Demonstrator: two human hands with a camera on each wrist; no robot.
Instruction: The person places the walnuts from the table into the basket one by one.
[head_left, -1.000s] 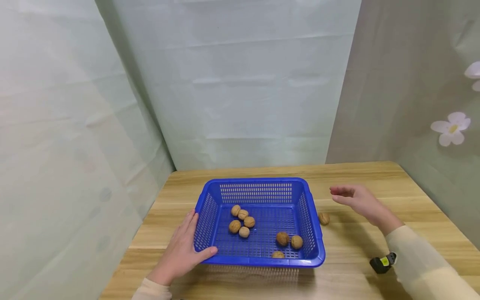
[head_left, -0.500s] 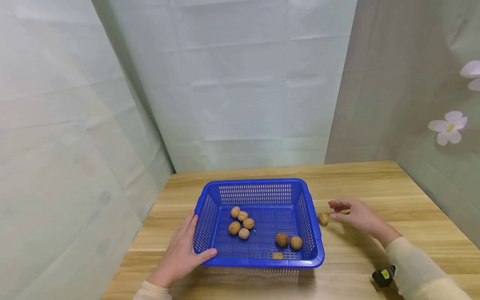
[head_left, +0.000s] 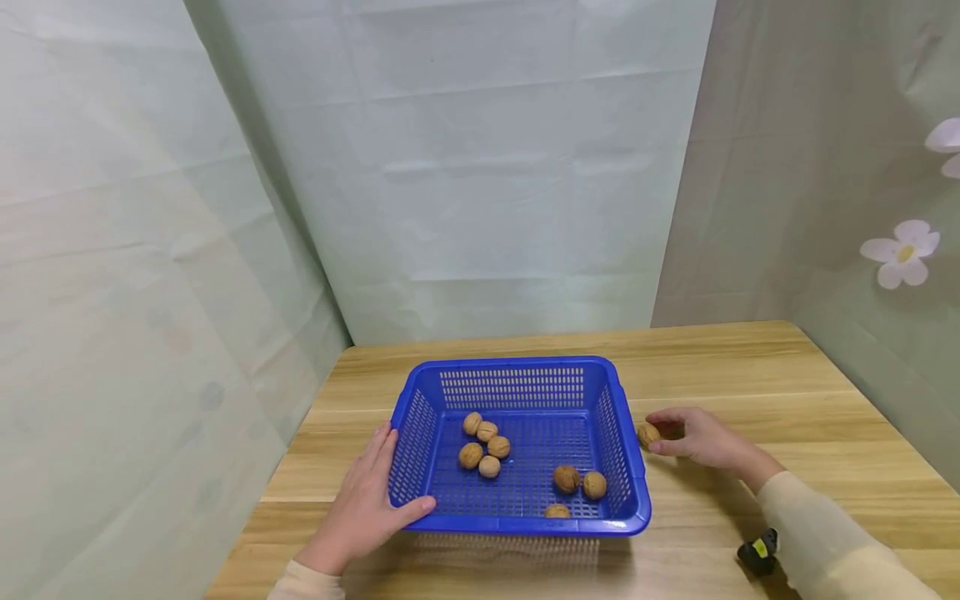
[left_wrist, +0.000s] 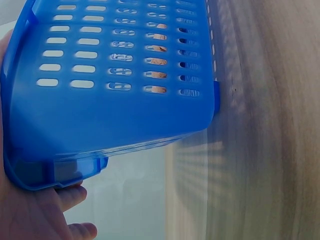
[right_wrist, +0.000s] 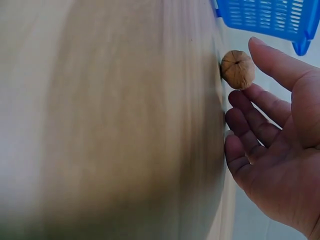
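A blue plastic basket [head_left: 517, 526] with slotted sides stands on the table, several walnuts [head_left: 498, 447] lying on its floor. My left hand [head_left: 360, 504] rests at its near left corner, thumb on the front rim and fingers spread along the left side. In the left wrist view, fingertips [left_wrist: 75, 196] show beyond the basket's rim [left_wrist: 10, 150]. Just outside the right wall, a single walnut [head_left: 648, 435] sits on the table. My right hand [head_left: 701, 437] is around it, thumb on one side and fingers on the other; in the right wrist view, the thumb looks slightly apart from the walnut [right_wrist: 237, 70].
The wooden table [head_left: 787, 375] extends right of the basket. A small black device with a yellow-green label [head_left: 759, 552] is by the right sleeve [head_left: 825, 533]. Pale cloth curtains [head_left: 495, 183] hang behind and at the left.
My right hand has come down and left from above the table to the lone walnut, its thumb and fingers now around it. The left hand and basket have stayed in place.
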